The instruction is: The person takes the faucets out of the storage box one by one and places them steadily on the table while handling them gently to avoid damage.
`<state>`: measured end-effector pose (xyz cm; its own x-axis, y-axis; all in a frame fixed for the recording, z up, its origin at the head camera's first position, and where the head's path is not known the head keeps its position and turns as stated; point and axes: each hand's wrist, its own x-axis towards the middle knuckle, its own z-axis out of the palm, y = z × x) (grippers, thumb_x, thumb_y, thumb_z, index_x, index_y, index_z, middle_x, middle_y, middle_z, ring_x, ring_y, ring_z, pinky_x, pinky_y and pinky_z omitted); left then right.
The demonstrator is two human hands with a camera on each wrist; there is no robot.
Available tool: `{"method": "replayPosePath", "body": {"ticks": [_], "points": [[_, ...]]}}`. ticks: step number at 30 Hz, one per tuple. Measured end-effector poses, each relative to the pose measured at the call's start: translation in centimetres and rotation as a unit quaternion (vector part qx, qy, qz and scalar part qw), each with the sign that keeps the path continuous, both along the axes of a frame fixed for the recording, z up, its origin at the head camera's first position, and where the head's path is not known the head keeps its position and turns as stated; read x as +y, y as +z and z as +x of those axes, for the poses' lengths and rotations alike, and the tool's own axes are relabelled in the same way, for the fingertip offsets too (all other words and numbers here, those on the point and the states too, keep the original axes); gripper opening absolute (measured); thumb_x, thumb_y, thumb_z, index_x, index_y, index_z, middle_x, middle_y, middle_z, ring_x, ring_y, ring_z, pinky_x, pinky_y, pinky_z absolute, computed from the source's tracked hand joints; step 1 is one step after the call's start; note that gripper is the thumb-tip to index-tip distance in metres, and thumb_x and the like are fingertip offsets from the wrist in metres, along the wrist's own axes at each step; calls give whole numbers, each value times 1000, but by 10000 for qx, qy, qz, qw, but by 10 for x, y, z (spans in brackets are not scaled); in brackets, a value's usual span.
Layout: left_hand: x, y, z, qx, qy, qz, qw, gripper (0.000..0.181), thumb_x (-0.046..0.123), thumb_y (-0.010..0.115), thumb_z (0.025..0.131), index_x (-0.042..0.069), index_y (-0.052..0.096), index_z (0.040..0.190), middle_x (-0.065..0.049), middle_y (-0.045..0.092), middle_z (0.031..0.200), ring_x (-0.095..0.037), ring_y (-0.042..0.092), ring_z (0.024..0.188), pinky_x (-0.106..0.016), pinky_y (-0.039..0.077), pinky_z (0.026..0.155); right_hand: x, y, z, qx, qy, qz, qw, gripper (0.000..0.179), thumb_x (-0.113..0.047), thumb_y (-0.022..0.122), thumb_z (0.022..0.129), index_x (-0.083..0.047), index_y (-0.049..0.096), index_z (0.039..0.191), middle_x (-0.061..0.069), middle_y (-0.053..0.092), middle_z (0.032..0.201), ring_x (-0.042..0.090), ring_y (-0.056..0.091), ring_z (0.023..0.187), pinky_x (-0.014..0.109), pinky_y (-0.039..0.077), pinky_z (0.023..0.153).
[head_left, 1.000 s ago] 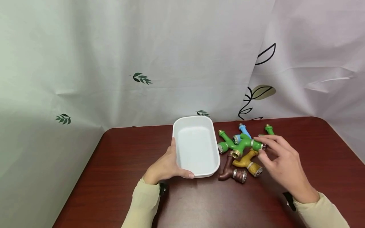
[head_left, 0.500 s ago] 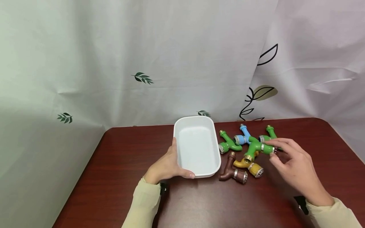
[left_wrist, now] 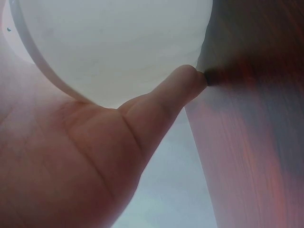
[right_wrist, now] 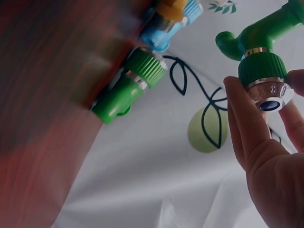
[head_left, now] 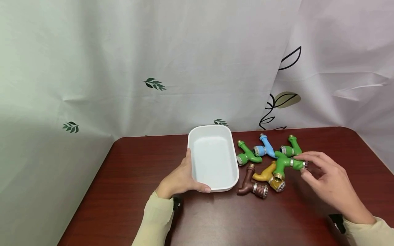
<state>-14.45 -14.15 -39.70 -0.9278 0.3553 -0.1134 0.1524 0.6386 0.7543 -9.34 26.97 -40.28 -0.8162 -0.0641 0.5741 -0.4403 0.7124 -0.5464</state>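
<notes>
A white rectangular tray (head_left: 212,186) stands on the table, and my left hand (head_left: 178,179) holds its near left corner, thumb along the near wall and fingers by the left side. In the left wrist view the thumb (left_wrist: 161,102) lies against the tray's outer wall. My right hand (head_left: 329,181) pinches a green tap (head_left: 284,164) by its ribbed knob, the brass thread pointing toward me. This tap is raised over the group and partly covers a yellow tap (head_left: 263,176). In the right wrist view, fingertips and thumb grip around the knob's silver end.
A brown tap (head_left: 246,184) lies right of the tray's near corner. Behind it are a green tap (head_left: 246,155), a blue tap (head_left: 266,147) and another green tap (head_left: 293,147). A pale patterned sheet (head_left: 197,68) hangs behind the dark red table (head_left: 144,164).
My right hand has moved to the right and slightly toward me with the green tap, uncovering more of the blue tap and the far green tap. My left hand keeps its hold on the tray.
</notes>
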Motion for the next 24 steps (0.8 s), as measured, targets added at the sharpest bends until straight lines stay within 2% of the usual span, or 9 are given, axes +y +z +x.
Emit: {"method": "replayPosePath", "body": {"ticks": [8,17,24], "points": [[0,0,0,22,-38,99,9999,158,45,99,53,11,-10,161,-20,42,143,-30,44,126,-45,41,101,13,-6,0,-56,132,76,9999,47,16,75,68,-13,74,105,-11,60,112,-18,53,96,1,41,78],[-1,-1,0,8,-7,66,10000,158,45,99,53,10,-11,160,-19,40,145,-29,44,127,-45,41,102,31,-14,2,-128,189,557,9982,52,14,78,65,-16,73,107,-18,56,116,-21,47,100,1,39,76],[0,-1,-1,41,-80,222,9997,156,43,100,53,10,-9,161,-18,42,142,-29,44,125,-45,41,101,41,-22,1,-163,201,711,9971,52,12,78,64,-17,72,106,-20,55,116,-22,47,97,3,37,76]]}}
